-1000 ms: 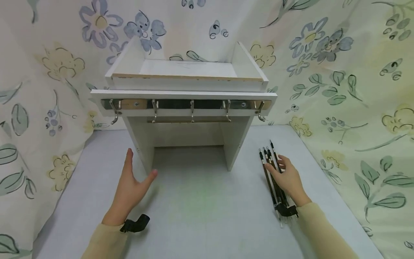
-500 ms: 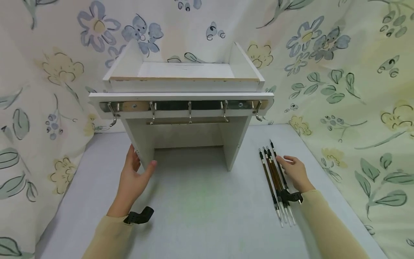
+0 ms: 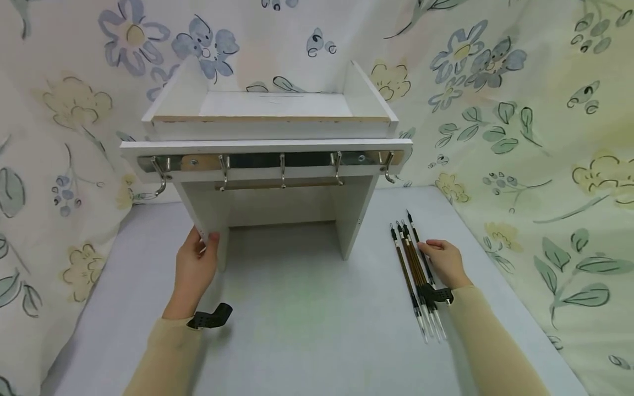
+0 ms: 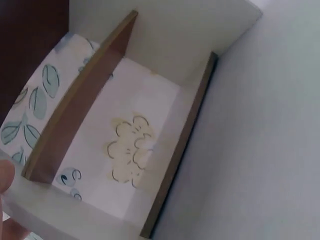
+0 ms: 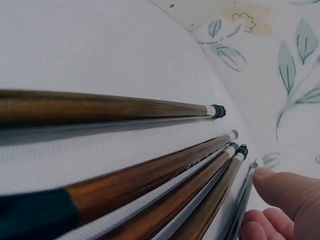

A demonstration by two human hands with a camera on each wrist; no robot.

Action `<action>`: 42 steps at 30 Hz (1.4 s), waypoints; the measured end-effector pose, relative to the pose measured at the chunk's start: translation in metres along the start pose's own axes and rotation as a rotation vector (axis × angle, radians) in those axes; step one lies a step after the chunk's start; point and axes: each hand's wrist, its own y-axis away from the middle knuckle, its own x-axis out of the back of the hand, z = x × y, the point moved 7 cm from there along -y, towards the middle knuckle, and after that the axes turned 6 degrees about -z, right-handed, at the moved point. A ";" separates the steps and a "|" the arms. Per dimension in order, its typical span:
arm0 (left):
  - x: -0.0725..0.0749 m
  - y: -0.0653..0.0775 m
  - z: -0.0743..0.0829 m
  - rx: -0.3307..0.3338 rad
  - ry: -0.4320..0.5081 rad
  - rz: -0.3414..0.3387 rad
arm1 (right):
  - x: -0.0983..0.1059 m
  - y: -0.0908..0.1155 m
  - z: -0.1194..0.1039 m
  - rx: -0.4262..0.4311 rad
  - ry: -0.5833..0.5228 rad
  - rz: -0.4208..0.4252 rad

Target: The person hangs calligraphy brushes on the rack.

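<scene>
In the head view, a white wooden shelf rack (image 3: 267, 146) with metal hooks (image 3: 283, 170) along its front stands on the table. My left hand (image 3: 190, 275) holds the lower front of the left side panel (image 3: 202, 206) between thumb and fingers; the left wrist view shows that panel's edge (image 4: 45, 215) by the thumb. Several calligraphy brushes (image 3: 408, 247) with brown handles and clear caps lie on the right. At their right side, my right hand (image 3: 443, 264) pinches a slimmer black brush (image 3: 413, 228). Seen from the right wrist, this dark brush (image 5: 243, 205) meets the thumb tip.
The white-covered table (image 3: 307, 330) stretches in front of the rack. A floral cloth (image 3: 535, 165) hangs behind and at both sides. Each wrist carries a black camera mount, such as the left mount (image 3: 210, 317). Inside the rack runs a wooden crossbar (image 4: 82, 95).
My left hand has closed its thumb and fingers on the rack's left side panel. The right hand has drawn from above the brushes to the black brush at their right and pinches it.
</scene>
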 end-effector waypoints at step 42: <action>-0.003 0.002 -0.014 0.022 -0.103 -0.021 | 0.043 0.031 -0.060 0.091 -0.024 0.178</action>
